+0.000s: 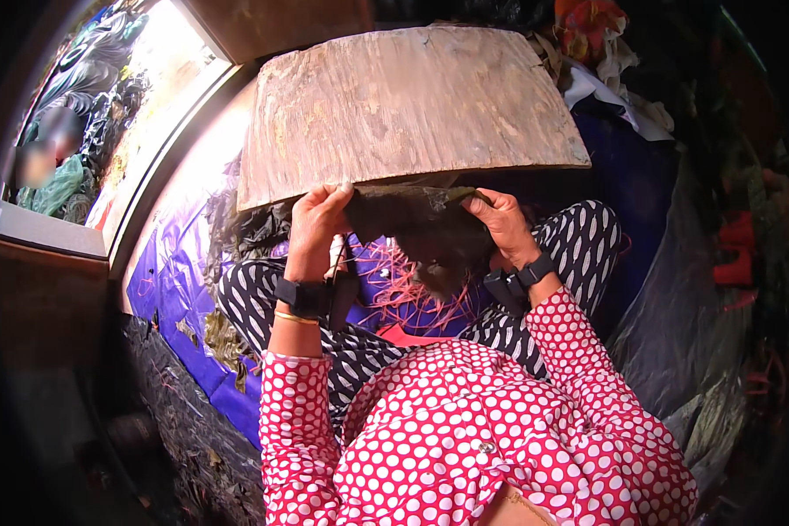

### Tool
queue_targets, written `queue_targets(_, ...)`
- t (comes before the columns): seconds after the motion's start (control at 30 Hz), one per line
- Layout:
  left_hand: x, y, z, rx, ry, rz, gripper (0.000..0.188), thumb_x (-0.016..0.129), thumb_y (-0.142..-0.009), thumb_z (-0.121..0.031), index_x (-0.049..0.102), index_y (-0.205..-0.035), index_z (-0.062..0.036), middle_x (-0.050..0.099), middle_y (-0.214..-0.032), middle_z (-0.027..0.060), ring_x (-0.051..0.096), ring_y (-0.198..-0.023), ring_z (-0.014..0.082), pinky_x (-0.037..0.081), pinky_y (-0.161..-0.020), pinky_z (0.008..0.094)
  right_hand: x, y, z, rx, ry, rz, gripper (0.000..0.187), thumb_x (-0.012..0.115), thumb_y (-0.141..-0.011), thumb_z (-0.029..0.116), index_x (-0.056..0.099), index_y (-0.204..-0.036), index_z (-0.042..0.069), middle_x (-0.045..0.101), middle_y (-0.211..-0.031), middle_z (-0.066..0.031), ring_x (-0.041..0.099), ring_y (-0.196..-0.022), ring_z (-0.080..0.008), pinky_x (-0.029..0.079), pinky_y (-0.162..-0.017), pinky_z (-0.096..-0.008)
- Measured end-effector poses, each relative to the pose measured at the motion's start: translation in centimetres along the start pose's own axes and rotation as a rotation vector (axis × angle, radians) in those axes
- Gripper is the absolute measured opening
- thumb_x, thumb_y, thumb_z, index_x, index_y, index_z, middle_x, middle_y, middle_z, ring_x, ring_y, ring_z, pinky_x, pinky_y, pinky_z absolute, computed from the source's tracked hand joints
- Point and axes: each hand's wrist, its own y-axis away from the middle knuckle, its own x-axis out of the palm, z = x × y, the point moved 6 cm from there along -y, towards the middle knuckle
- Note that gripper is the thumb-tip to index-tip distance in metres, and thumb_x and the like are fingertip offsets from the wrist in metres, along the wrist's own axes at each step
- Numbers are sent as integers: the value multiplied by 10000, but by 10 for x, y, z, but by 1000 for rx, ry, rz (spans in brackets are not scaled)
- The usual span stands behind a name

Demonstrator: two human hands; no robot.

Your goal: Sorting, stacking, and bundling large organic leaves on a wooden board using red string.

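A dark brown, thin leaf-like sheet is stretched between my two hands, just in front of the near edge of a worn wooden board. My left hand pinches its left end between thumb and fingers, close to the board's edge. At the other end, my right hand grips the upper right corner the same way. The sheet's lower part hangs ragged over a tangle of pink strings between my crossed legs. Whether it is a dried leaf or thin plastic, I cannot tell for sure.
Blue sheeting lies under and around my legs, with dark crumpled pieces left of the board. Brown leafy scraps lie by my left knee. Grey plastic sheeting spreads at right. A doorway frame stands at upper left.
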Motion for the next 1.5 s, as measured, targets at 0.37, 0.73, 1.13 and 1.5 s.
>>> queue_targets(0.37, 25, -37, 5, -13, 329, 140, 129, 597, -934, -235, 573, -936, -108, 621, -802, -10, 582, -638, 83, 464, -559, 230, -17, 1, -1, 91, -202, -226, 315, 625, -933, 316, 680, -1052, 30, 641, -950, 59, 537, -848, -19, 429, -797, -200)
queue_targets(0.73, 45, 6, 61, -149, 190, 249, 333, 609, -905, -166, 547, -1211, -48, 655, -1072, 77, 645, -959, 180, 518, -800, 321, 7, -8, 80, 40, -561, -329, 436, 569, -932, 427, 591, -1171, 63, 657, -1118, -84, 640, -998, -211, 506, -891, -392)
queue_targets(1.13, 51, 12, 110, -161, 50, 319, 560, 656, -808, 13, 456, -1329, -40, 584, -1210, 151, 582, -1068, 203, 491, -892, 310, 38, -10, 181, -263, -464, -173, 360, 516, -973, 331, 578, -1219, 75, 635, -1189, -58, 604, -1084, -216, 463, -965, -390)
queue_targets(1.5, 35, 38, -67, 445, 225, 191, 763, 693, -803, -81, 302, -1458, -92, 366, -1440, 128, 462, -1220, 269, 421, -992, 366, 80, -23, 178, -129, -1, 21, 315, 575, -957, 317, 677, -1073, 42, 690, -938, -1, 636, -791, -65, 512, -713, -211)
